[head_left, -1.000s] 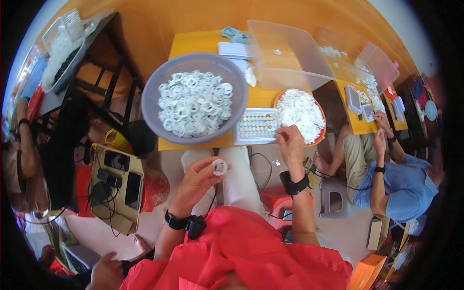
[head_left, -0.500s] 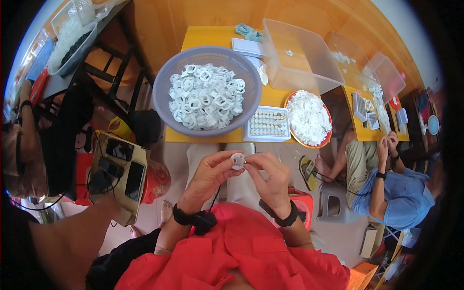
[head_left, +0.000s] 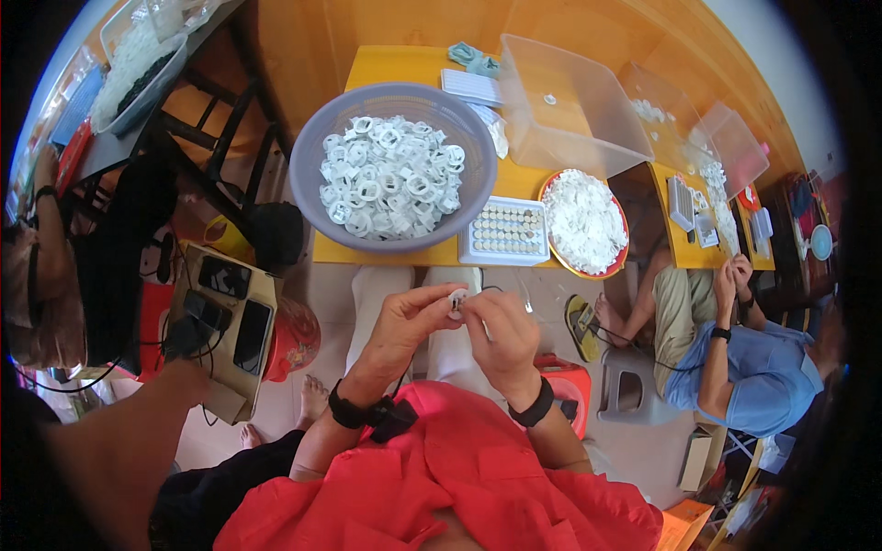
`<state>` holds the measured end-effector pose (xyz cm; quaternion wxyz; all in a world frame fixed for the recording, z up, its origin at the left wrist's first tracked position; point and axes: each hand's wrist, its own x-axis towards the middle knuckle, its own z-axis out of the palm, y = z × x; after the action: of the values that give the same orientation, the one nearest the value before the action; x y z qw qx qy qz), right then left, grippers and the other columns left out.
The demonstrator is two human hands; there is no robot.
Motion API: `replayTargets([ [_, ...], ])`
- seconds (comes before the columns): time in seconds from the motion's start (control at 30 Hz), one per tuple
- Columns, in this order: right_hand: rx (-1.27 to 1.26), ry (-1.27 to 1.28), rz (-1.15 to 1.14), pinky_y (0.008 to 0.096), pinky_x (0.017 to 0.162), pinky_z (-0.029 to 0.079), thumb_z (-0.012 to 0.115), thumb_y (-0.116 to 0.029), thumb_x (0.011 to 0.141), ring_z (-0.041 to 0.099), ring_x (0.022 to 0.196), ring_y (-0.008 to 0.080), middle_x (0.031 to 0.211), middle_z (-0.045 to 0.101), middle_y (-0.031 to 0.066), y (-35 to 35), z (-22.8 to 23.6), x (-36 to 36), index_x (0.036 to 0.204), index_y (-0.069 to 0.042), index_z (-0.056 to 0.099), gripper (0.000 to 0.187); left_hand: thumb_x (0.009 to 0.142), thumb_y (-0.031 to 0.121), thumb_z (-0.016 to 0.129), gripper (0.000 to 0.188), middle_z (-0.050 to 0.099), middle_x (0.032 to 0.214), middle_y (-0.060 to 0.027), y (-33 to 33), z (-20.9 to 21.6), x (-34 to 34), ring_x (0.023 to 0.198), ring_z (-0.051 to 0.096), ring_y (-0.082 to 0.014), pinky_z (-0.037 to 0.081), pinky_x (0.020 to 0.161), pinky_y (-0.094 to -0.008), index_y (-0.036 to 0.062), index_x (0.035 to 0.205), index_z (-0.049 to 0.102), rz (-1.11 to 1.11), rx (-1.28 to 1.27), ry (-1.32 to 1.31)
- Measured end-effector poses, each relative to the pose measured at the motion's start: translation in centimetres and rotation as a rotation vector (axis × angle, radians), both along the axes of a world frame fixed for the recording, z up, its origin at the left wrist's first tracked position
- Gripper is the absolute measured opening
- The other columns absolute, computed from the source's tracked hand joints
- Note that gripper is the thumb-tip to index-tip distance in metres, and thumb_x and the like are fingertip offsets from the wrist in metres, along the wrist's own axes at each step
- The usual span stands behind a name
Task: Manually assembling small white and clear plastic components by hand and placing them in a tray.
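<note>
A small round white plastic piece (head_left: 457, 300) is pinched between the thumb and fingers of my left hand (head_left: 411, 323), above my lap. The fingertips of my right hand (head_left: 505, 338) press together against its right side and partly cover it. Anything small between those fingertips is hidden. Just beyond my hands, a grey-purple basket (head_left: 305, 174) on the table holds a heap of white ring-shaped plastic pieces (head_left: 390, 179). Beside it stands a white tray (head_left: 503, 257) with rows of small round pieces (head_left: 508, 230). To its right, a red-rimmed plate (head_left: 554, 255) bears a pile of small white parts (head_left: 586, 220).
Behind the plate stands a clear plastic bin (head_left: 579, 119) on the yellow table (head_left: 372, 66). At right a person in blue (head_left: 749, 372) works at another table. A cardboard box (head_left: 257, 298) with phones is at left, near another person's arm (head_left: 152, 418).
The white piece has turned from facing up to a more edge-on tilt. My right hand has closed in over its side, fingers more bunched. The person's arm at left has shifted.
</note>
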<state>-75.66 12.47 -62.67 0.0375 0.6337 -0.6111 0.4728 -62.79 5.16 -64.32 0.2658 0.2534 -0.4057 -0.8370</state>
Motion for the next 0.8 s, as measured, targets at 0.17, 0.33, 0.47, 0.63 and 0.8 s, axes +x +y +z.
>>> replayTargets([
  [0.17,-0.013,0.076,0.0,0.033,0.059,0.047,0.062,0.007,0.063,0.056,0.069,0.0263,0.081,0.057,0.0105,0.3,0.1,-0.1,0.087,0.0,0.059,0.026,0.09,0.011,0.048,0.027,0.06,0.101,-0.0077,0.2,0.4,-0.3,0.09,0.058,-0.0135,0.05,0.079,-0.0277,-0.0025,0.112,0.055,0.0,0.008,0.044],
  [0.33,-0.035,0.07,-0.005,0.0326,0.058,0.047,0.061,0.008,0.062,0.056,0.069,0.026,0.081,0.058,0.01,0.5,0.0,-0.2,0.088,0.0,0.058,0.027,0.09,0.011,0.048,0.027,0.06,0.1,-0.0075,0.4,0.5,-0.5,0.089,0.058,-0.013,0.05,0.079,-0.0275,-0.0026,0.111,0.056,-0.002,0.003,0.018],
  [0.47,-0.052,0.02,-0.04,0.0313,0.055,0.044,0.062,0.01,0.063,0.056,0.063,0.0246,0.075,0.059,0.0093,0.4,0.0,0.1,0.08,-0.002,0.059,0.02,0.089,0.01,0.049,0.025,0.06,0.099,-0.007,0.5,0.6,-0.5,0.087,0.058,-0.0114,0.049,0.078,-0.0263,-0.0018,0.111,0.057,-0.01,-0.034,-0.033],
  [0.63,-0.031,0.157,0.004,0.0321,0.06,0.049,0.059,0.005,0.064,0.059,0.071,0.0254,0.083,0.061,0.0097,0.6,-0.7,0.0,0.09,-0.001,0.059,0.027,0.089,0.008,0.05,0.025,0.061,0.097,-0.0064,0.4,0.7,-0.5,0.086,0.057,-0.0109,0.049,0.078,-0.026,-0.0014,0.11,0.057,-0.015,-0.074,-0.054],
  [0.8,-0.038,0.175,-0.009,0.0312,0.062,0.05,0.059,0.005,0.065,0.06,0.076,0.0254,0.087,0.061,0.0107,0.7,-1.0,0.2,0.091,0.0,0.06,0.027,0.089,0.01,0.049,0.025,0.061,0.098,-0.0071,0.3,0.4,-0.5,0.087,0.058,-0.0123,0.049,0.078,-0.027,-0.0016,0.109,0.057,0.024,-0.005,-0.045],
])
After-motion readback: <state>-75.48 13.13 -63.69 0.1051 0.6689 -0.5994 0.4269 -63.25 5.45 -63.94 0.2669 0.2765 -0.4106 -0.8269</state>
